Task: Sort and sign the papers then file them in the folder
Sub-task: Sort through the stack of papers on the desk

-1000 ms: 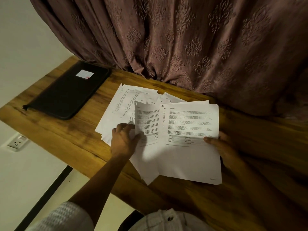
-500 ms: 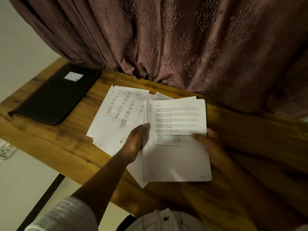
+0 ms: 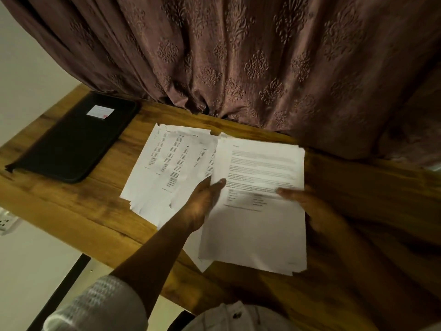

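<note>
Left hand (image 3: 204,202): thumb laid on top of paper stack (image 3: 256,235) at its left edge, fingers tucked beneath, pinching it. Right hand (image 3: 311,207): thumb across printed face near right edge, fingers hidden under sheets, also gripping. Stack held between both hands over wooden table (image 3: 59,211); whether it rests on wood, cannot tell. Loose sheets (image 3: 167,163) fanned flat on table just left of stack, partly beneath it. Black folder (image 3: 71,142) closed, flat at table's far left, well apart from the sheets. Curtain (image 3: 238,56) behind.
</note>
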